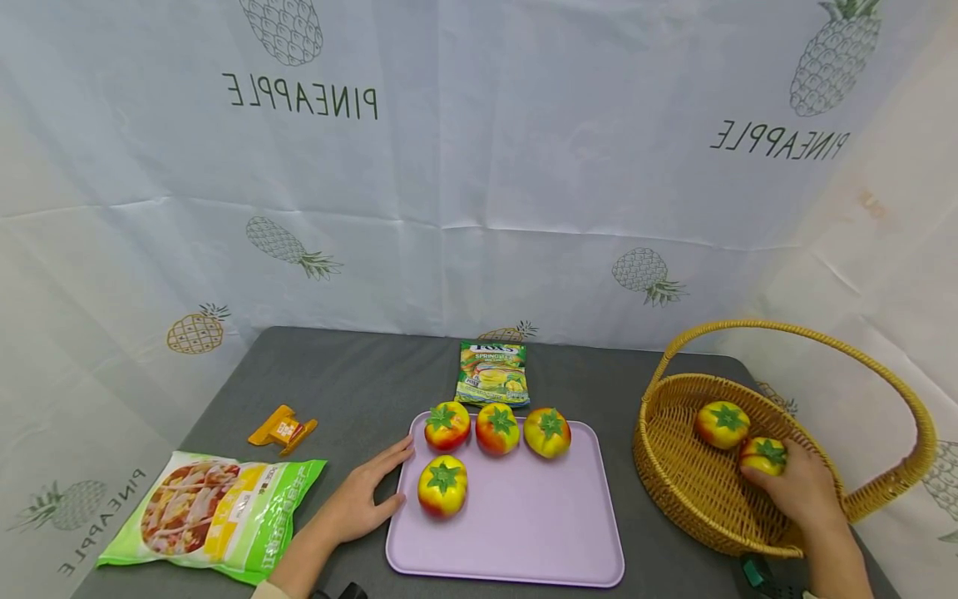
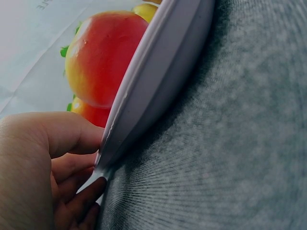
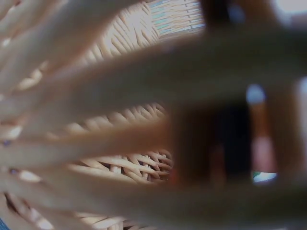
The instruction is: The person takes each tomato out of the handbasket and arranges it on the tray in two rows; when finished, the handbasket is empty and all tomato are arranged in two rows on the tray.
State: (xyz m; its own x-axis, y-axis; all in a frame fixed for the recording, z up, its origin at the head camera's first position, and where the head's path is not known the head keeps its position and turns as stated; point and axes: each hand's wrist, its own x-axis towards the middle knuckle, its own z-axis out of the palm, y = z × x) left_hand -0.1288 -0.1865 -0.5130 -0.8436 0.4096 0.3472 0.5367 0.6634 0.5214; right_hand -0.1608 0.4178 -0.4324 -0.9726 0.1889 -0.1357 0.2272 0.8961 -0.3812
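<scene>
My right hand [image 1: 804, 487] reaches into the wicker basket [image 1: 666, 499] and grips a red-and-yellow fruit [image 1: 759, 453] with a green leafy top. A second such fruit [image 1: 723, 424] sits beside it in the basket. The basket's weave [image 3: 129, 43] fills the right wrist view, hiding most of that hand. My left hand [image 1: 359, 499] rests at the left rim of the lilac tray [image 1: 539, 532], its fingertips touching the edge; the left wrist view shows the thumb against the rim. On the tray sit three fruits in a back row, one [image 1: 497, 429] in the middle, and another [image 1: 442, 487] nearer.
Behind the tray lies a green soup packet [image 1: 491, 374]. To the left are a small orange wrapper [image 1: 283, 430] and a large green food bag [image 1: 217, 512]. The basket's tall handle [image 1: 793, 329] arches over its opening. A pineapple-print curtain [image 1: 479, 166] hangs behind the grey table [image 1: 359, 374].
</scene>
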